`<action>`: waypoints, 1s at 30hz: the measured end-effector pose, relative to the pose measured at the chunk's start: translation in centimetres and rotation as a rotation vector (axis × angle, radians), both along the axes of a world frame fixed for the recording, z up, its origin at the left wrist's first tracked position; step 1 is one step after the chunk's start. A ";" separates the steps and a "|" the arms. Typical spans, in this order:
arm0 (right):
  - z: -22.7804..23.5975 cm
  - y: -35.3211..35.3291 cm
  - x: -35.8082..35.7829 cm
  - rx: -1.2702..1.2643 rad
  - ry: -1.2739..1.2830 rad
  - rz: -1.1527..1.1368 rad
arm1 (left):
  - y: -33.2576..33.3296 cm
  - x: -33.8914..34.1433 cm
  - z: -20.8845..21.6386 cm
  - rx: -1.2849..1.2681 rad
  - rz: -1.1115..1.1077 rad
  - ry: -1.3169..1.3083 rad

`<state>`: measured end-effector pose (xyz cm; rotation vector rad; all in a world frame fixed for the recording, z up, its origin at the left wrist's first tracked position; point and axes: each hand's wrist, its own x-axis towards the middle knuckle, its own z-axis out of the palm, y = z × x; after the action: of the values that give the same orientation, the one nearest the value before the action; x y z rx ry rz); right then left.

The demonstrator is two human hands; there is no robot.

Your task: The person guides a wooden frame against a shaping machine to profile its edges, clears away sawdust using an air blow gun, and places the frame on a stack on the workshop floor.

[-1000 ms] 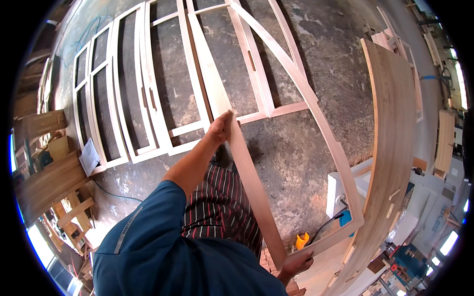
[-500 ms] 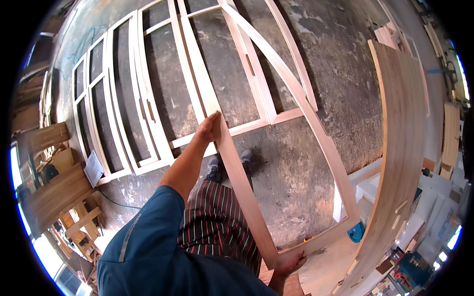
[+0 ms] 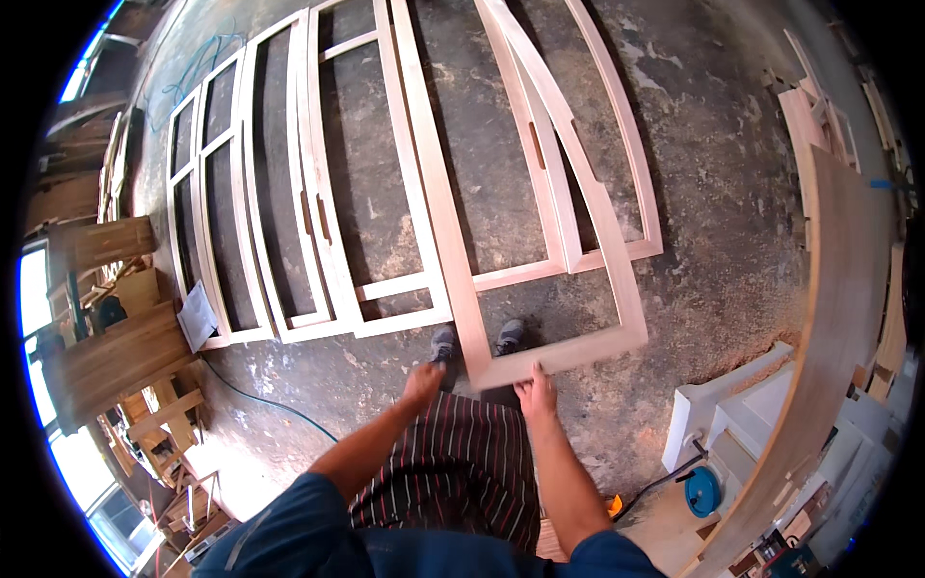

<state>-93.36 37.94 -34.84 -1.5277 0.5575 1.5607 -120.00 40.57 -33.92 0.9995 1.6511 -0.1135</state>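
A pale wooden frame (image 3: pixel 590 352) lies at a slant in front of me, its near rail raised above my shoes. My right hand (image 3: pixel 538 395) grips that near rail from below, thumb on top. Off the frame's left corner, my left hand (image 3: pixel 421 383) hangs free with its fingers curled and nothing seen in them. The frame's far part overlaps another wooden frame (image 3: pixel 647 217) on the floor. To the left, several more frames (image 3: pixel 403 321) lie side by side, some with slots cut in their stiles.
A long wooden board (image 3: pixel 833 289) stands along the right, beside a white box-like piece (image 3: pixel 696 414) and a blue round object (image 3: pixel 702 492). Wooden planks (image 3: pixel 120 371) and offcuts fill the left. A dark hose (image 3: pixel 275 405) runs over the concrete floor; a white sheet (image 3: pixel 198 318) rests by the frames.
The held frame has swung left and away, nearly in line with the others. My left hand has let go of its left stile and come back toward me. My right hand still holds the near rail.
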 end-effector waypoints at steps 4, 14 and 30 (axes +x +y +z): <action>-11.3 5.1 -1.3 -0.063 0.101 0.021 | -7.4 -2.2 1.9 -0.120 -0.460 0.308; -34.8 7.1 -7.8 0.165 0.084 0.155 | -9.3 -0.7 -2.3 -0.028 -0.435 0.375; -41.7 10.2 -5.4 -0.042 -0.429 0.814 | -7.3 1.0 -2.6 -0.060 -0.476 0.386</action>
<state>-98.74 48.11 -76.49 -2.1962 -0.3305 1.6948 -119.01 33.30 -36.52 1.3706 1.7047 -0.7073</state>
